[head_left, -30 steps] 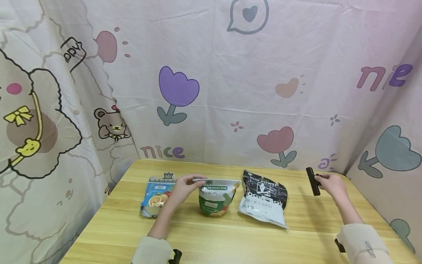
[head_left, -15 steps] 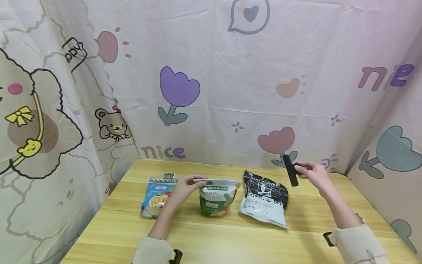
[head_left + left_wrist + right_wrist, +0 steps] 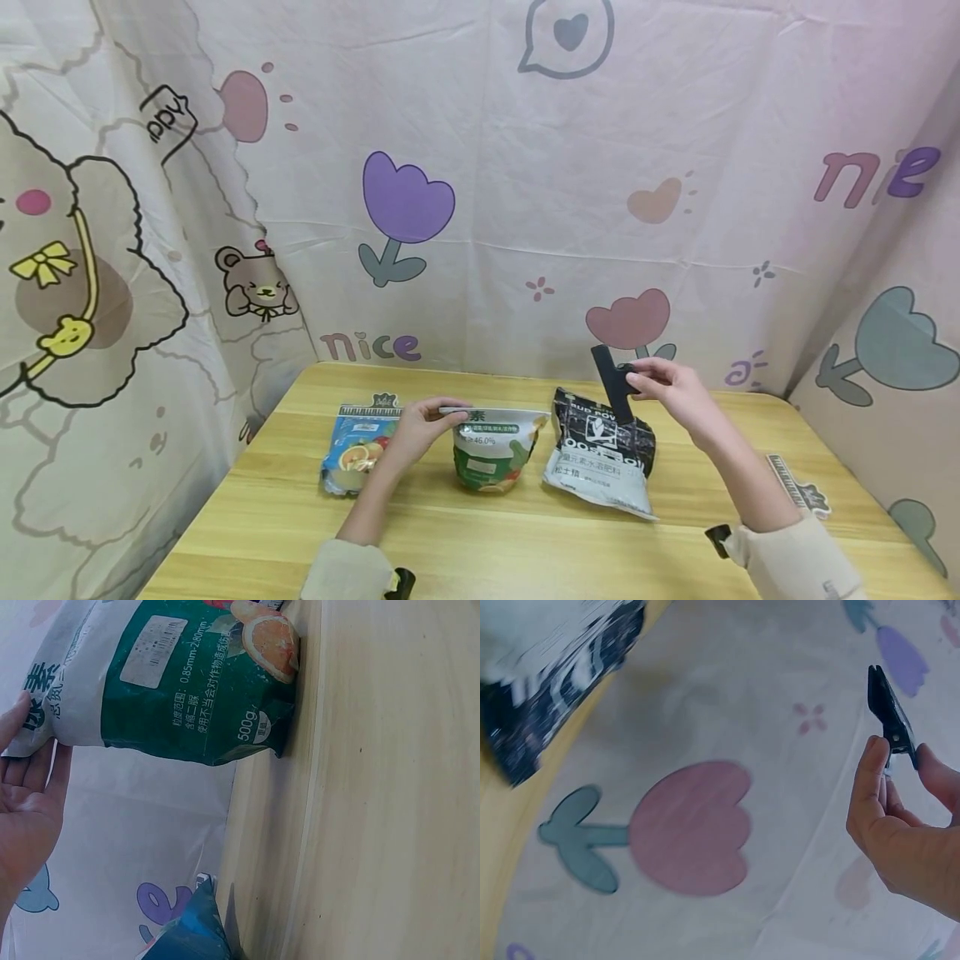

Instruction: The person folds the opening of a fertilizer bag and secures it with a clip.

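My left hand [image 3: 420, 429] pinches the top left corner of a green and white fertilizer bag [image 3: 491, 467], which stands upright on the table. In the left wrist view the thumb lies on the front of that bag [image 3: 187, 682] and the fingers behind it. My right hand [image 3: 671, 396] holds a wide black bag clip [image 3: 613, 387] by its handles, raised in the air. In the head view the clip overlaps the top of a black and white fertilizer bag [image 3: 596, 479]. Thumb and fingers press the handles of the clip [image 3: 889, 712] from both sides in the right wrist view.
To the left stands a blue bag with fruit pictures [image 3: 348, 454], a patterned clip [image 3: 375, 408] across its top. Another patterned clip [image 3: 798, 487] lies on the wooden table [image 3: 480, 558] at the right. A printed cloth [image 3: 510, 167] hangs behind and at the sides.
My right hand has carried the black bag clip leftward from the right side to above the black and white bag. The left hand and the green and white bag have stayed in place.
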`<state>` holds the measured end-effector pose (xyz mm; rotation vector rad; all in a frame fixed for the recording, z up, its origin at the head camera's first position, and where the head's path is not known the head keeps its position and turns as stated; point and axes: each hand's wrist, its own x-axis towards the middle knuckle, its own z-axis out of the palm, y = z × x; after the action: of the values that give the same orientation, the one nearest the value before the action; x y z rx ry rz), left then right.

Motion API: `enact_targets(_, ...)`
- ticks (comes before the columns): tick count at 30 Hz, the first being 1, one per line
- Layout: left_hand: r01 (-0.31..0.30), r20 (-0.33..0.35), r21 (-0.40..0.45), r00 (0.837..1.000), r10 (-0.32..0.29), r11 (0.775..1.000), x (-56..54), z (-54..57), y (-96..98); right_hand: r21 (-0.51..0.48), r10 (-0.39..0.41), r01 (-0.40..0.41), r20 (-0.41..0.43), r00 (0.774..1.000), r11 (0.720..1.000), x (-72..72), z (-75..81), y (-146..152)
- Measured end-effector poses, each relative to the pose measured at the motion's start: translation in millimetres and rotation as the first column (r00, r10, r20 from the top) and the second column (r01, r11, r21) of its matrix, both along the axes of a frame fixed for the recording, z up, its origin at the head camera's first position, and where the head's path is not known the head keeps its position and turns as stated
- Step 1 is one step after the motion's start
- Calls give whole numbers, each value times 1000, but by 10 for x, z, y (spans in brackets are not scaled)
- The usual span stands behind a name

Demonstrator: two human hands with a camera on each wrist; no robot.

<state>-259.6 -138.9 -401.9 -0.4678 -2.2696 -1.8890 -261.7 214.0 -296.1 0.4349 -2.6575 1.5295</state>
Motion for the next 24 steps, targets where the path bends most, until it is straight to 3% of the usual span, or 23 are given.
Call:
enact_targets(6,-4,-6,-7,1000,4,1000,8,-8,-6,-94,33,-35,-22,999,995,108,43,-287)
enact_targets(12,-5,-9,-6,1000,5,1000,9,-13,0,-155,13,-29,-101,995,988,153,-41,-522)
enact_targets(24,-1,-7,8,1000,1,1000,-12,-29,-1,-194,81,-148,-316,945,970,155,-219,-760)
